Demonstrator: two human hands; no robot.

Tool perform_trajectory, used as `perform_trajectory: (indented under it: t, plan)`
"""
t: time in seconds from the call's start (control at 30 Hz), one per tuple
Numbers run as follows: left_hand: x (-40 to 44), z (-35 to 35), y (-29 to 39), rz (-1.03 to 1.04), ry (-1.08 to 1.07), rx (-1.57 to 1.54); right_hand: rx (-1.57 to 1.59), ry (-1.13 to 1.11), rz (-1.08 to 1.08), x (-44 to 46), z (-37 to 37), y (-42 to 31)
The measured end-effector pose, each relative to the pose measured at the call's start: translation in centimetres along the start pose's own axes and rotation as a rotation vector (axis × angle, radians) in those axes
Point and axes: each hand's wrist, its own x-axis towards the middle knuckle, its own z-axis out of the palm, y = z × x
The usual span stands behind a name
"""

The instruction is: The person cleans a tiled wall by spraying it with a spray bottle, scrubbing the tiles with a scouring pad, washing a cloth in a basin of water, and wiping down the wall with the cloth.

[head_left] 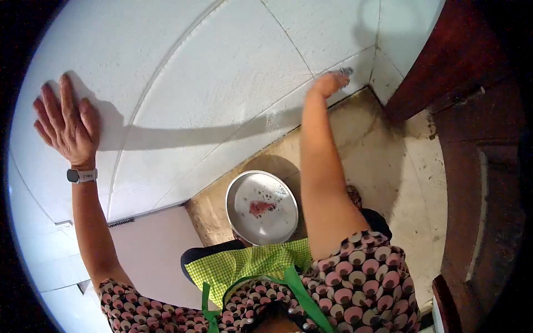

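Note:
My left hand [65, 123] lies flat on the white tiled wall [222, 66], fingers spread, with a watch [81, 176] on its wrist. Low on the same wall, near the corner, my right hand [328, 83] is closed on a grey metal scouring pad [347, 72]; the hand is slightly blurred and part of the pad is hidden by it. Below, on the floor, a round metal basin [286, 213] holds a little liquid with bubbles and a reddish lump [261, 208] whose kind I cannot make out.
A dark red wooden door [472, 139] stands at the right. The tan floor [383, 144] has dark stains along the wall's foot and in the corner. My green checked apron [250, 263] hangs close to the basin. A pale pinkish surface [158, 250] is at lower left.

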Motion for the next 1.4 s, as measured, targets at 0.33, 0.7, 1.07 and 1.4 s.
perform_trajectory:
  t: [0.33, 0.7, 1.07, 1.4]
  plan:
    - [-0.5, 1.0, 0.6, -0.065, -0.064, 0.093, 1.153, 0.396, -0.286, -5.5, -14.9, -5.1]
    - [-0.1, 1.0, 0.8, -0.011, -0.099, 0.120, 1.122, 0.591, -0.577, -3.0, -19.6, -5.5]
    - [0.3, 1.1, 0.8, 0.035, -0.075, 0.117, 1.025, -0.091, 0.342, 1.2, 11.9, 8.3]
    - [0.7, 1.4, 1.0, 0.103, -0.038, 0.061, 1.592, 0.222, 0.227, 8.2, -4.6, 2.6]
